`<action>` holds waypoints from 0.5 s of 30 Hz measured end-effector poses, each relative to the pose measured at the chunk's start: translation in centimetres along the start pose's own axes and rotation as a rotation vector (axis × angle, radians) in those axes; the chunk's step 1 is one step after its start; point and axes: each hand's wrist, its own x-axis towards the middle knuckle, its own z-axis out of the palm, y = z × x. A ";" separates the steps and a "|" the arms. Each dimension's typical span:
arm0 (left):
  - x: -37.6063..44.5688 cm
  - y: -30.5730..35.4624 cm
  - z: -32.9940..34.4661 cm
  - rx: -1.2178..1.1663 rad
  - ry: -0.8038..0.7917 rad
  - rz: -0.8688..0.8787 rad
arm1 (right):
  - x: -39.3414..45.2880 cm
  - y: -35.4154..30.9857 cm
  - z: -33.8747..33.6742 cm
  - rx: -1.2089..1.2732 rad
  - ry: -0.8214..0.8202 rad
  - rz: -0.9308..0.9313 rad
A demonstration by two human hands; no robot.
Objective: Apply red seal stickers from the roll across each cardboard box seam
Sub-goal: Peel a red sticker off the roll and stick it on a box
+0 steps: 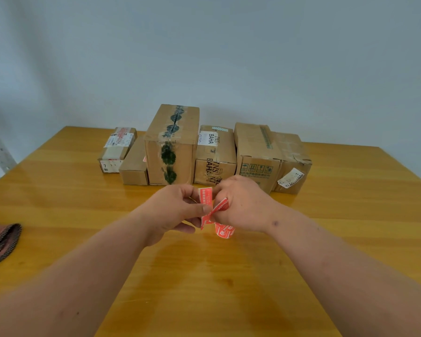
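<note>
Both my hands meet above the middle of the wooden table [83, 190]. My left hand [173, 207] pinches a red seal sticker strip [206, 198] between thumb and fingers. My right hand [243, 205] grips the red sticker roll [225, 231], whose lower part shows under the palm, and a loose length of strip [223, 205] bends between the two hands. Several cardboard boxes stand in a row behind the hands: a tall one with green printed tape [173, 147], a "BAHA" box [215, 156], a larger box [255, 152] and smaller ones at the left [118, 149].
A dark red tasselled cloth [0, 242] lies at the table's left edge. The rightmost box [293, 166] has a white label on its front. A pale wall rises behind the table.
</note>
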 end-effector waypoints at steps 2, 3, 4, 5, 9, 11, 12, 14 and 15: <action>0.0 0.0 0.0 0.021 -0.002 0.004 | -0.1 0.0 0.0 0.006 -0.010 0.007; 0.1 0.0 0.0 0.028 0.012 0.010 | 0.0 0.0 0.0 0.010 -0.015 0.013; 0.1 0.1 0.1 0.037 0.028 0.017 | 0.0 0.0 0.0 0.010 -0.023 0.019; 0.2 0.1 0.2 0.053 0.042 0.023 | 0.1 0.0 0.1 0.008 -0.033 0.024; 0.4 -0.1 0.7 0.133 0.060 0.041 | 0.2 0.0 0.2 -0.024 -0.046 0.027; 0.4 -0.1 0.7 0.132 0.046 0.040 | 0.0 -0.1 0.0 -0.039 -0.024 0.020; 0.3 -0.1 0.7 0.126 0.036 0.033 | -0.1 -0.2 -0.1 -0.046 -0.026 0.026; 0.2 0.0 0.6 0.123 0.022 0.011 | -0.2 -0.3 -0.1 -0.054 -0.037 0.030; 0.2 0.0 0.6 0.123 0.022 0.000 | -0.3 -0.3 -0.2 -0.045 -0.035 0.021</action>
